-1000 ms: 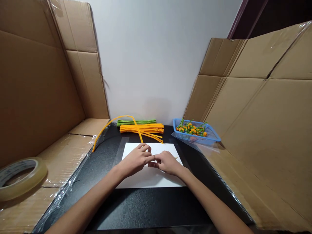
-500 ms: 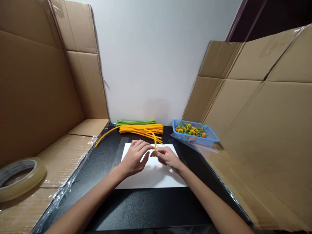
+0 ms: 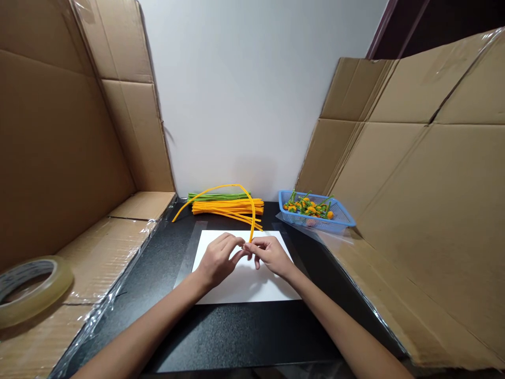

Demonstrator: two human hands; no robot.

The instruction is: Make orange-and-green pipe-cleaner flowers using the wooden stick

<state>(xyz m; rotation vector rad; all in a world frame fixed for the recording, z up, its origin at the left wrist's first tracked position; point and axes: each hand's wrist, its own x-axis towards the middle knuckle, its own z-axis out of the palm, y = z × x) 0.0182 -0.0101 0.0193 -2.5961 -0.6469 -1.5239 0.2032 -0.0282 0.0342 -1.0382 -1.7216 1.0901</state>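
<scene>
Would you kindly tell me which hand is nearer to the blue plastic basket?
Right: the right hand sits below and left of the blue plastic basket, while the left hand lies farther left of it.

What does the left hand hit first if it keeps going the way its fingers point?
The left hand points straight at the right hand, so most likely its fingertips. The orange pipe cleaner rises right at that meeting point; depth is unclear, so that could come first.
</scene>
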